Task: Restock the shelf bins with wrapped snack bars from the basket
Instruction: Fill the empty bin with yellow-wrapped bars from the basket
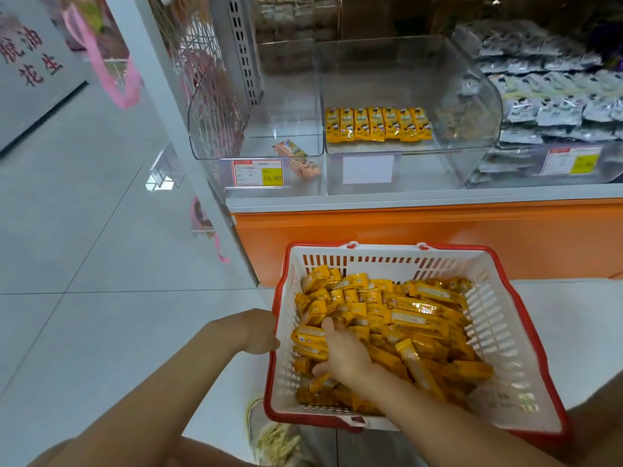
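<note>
A white basket with a red rim (pixel 505 335) sits low in front of me, filled with several yellow wrapped snack bars (pixel 418 318). My left hand (pixel 259 332) grips the basket's left rim from outside. My right hand (pixel 344 352) is down among the bars at the basket's left side, fingers spread over a stack of them. On the shelf above, the clear middle bin (pixel 472 96) holds one row of yellow bars (pixel 377 124) across its floor. The clear left bin (pixel 209 129) holds only an orange-pink bar (pixel 296 158).
A third bin at the right (pixel 553 160) is heaped with grey-white packets (pixel 556 96). Price tags hang on the bin fronts above an orange counter face (pixel 404 237). A white shelf upright (pixel 188 156) stands left of the bins. Grey tiled floor spreads to the left.
</note>
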Demonstrator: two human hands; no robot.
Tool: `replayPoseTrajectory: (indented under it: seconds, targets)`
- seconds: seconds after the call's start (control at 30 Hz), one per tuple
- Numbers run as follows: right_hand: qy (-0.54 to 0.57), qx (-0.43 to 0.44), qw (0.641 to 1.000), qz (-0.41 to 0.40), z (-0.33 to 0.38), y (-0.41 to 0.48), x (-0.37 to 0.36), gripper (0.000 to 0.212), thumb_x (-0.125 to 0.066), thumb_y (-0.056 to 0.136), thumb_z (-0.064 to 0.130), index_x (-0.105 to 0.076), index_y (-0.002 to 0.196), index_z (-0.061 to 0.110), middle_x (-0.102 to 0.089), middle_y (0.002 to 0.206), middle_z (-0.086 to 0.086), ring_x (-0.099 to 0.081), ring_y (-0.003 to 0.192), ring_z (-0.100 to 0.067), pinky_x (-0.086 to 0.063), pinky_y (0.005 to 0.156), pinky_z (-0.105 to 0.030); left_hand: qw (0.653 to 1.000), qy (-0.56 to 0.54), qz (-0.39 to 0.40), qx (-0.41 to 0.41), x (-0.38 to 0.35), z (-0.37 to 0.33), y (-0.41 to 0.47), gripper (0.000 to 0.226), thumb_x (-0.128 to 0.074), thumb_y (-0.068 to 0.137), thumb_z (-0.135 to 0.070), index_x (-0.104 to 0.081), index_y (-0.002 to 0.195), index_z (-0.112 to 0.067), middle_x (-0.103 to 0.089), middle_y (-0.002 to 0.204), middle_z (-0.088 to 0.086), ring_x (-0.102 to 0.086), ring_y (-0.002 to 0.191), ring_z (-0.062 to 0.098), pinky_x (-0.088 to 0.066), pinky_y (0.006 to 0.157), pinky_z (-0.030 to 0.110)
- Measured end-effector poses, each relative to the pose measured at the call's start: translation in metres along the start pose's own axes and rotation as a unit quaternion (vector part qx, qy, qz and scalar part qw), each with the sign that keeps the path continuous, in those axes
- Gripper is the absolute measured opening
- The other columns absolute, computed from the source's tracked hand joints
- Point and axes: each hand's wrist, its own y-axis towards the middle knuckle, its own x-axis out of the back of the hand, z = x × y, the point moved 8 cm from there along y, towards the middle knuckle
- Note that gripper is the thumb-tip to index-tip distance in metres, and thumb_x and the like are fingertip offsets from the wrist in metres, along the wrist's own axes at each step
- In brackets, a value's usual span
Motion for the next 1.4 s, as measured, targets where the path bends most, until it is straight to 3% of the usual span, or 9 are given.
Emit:
replayPoseTrajectory:
  seconds: [0.23,0.4,0.53,0.6,0.7,0.8,1.03,1.2,1.4]
  targets:
    - [-0.048,0.044,0.998,-0.014,0.001,-0.001,-0.001,0.070,-0.058,0.094,0.025,-0.020,0.152,0.032,-0.043,0.143,-0.010,-0.049,0.124,-0.031,-0.045,0.096,-0.038,1.000,0.000,-0.003,-0.012,0.001,-0.004,0.002,0.031,-0.041,0.100,-0.029,-0.058,0.093,-0.003,-0.041,0.074,0.002,-0.042,0.067,0.015,-0.031,0.056,0.022]
    - [0.215,-0.024,0.976,-0.015,-0.023,-0.012,0.026,0.067,-0.069,0.088,0.026,-0.036,0.147,0.030,-0.049,0.143,0.002,-0.054,0.123,-0.020,-0.049,0.083,-0.017,0.999,-0.019,-0.024,-0.011,0.015,-0.002,0.002,0.035,-0.046,0.097,-0.032,-0.044,0.068,-0.013,-0.044,0.074,0.000,-0.042,0.063,0.012,-0.031,0.055,0.021]
    - [0.662,-0.107,0.738,0.078,-0.034,-0.038,0.049,0.057,-0.073,0.080,0.009,-0.053,0.134,0.011,-0.068,0.112,-0.001,-0.065,0.099,-0.018,-0.055,0.069,-0.027,0.989,-0.125,-0.058,-0.045,0.037,-0.014,0.003,0.039,-0.053,0.092,-0.045,-0.037,0.064,-0.023,-0.036,0.071,-0.007,-0.036,0.064,0.006,-0.029,0.059,0.019]
    - [0.737,-0.100,0.662,0.091,-0.032,-0.044,0.071,0.056,-0.075,0.073,0.008,-0.057,0.125,0.010,-0.070,0.110,-0.008,-0.068,0.097,-0.021,-0.056,0.070,-0.033,0.943,-0.314,-0.062,-0.092,0.049,-0.027,-0.001,0.027,-0.059,0.089,-0.043,-0.053,0.075,-0.021,-0.052,0.079,-0.006,-0.050,0.074,0.006,-0.039,0.069,0.017]
    - [0.774,-0.053,0.625,0.082,-0.024,-0.049,0.104,0.045,-0.073,0.070,0.012,-0.063,0.114,0.008,-0.071,0.099,-0.009,-0.069,0.080,-0.019,-0.056,0.059,-0.026,0.795,-0.579,-0.071,-0.165,0.075,-0.045,-0.013,0.029,-0.067,0.087,-0.025,-0.063,0.114,-0.016,-0.068,0.112,-0.002,-0.063,0.106,0.011,-0.050,0.088,0.020]
    - [0.799,0.018,0.596,0.084,-0.013,-0.058,0.133,0.054,-0.081,0.070,0.020,-0.064,0.118,0.006,-0.069,0.100,-0.014,-0.068,0.075,-0.021,-0.054,0.054,-0.023,0.714,-0.663,-0.089,-0.206,0.098,-0.055,-0.019,0.027,-0.066,0.084,-0.016,-0.065,0.111,-0.012,-0.072,0.106,0.000,-0.067,0.100,0.011,-0.054,0.080,0.019]
    - [0.724,0.058,0.683,-0.077,-0.033,-0.073,0.182,0.039,-0.064,0.080,0.029,-0.063,0.115,0.012,-0.071,0.110,-0.009,-0.068,0.096,-0.024,-0.051,0.093,-0.046,0.629,-0.745,-0.069,-0.211,0.127,-0.085,-0.028,0.011,-0.063,0.086,-0.012,-0.065,0.095,-0.007,-0.072,0.085,0.004,-0.068,0.072,0.013,-0.057,0.081,0.030]
    - [0.590,0.080,0.788,-0.158,-0.036,-0.090,0.207,0.033,-0.056,0.086,0.046,-0.066,0.114,0.033,-0.069,0.114,0.009,-0.064,0.107,-0.008,-0.050,0.093,-0.033,0.648,-0.719,-0.057,-0.244,0.143,-0.105,-0.036,0.028,-0.065,0.081,-0.012,-0.064,0.108,-0.005,-0.071,0.104,0.012,-0.070,0.087,0.021,-0.057,0.083,0.034]
    - [0.482,0.172,0.825,-0.239,-0.033,-0.109,0.234,0.047,-0.051,0.094,0.041,-0.040,0.139,0.048,-0.064,0.122,0.014,-0.061,0.111,-0.004,-0.050,0.092,-0.032,0.650,-0.708,-0.068,-0.268,0.161,-0.120,-0.044,0.038,-0.067,0.074,-0.017,-0.067,0.110,-0.004,-0.070,0.110,0.016,-0.068,0.096,0.024,-0.056,0.087,0.036]
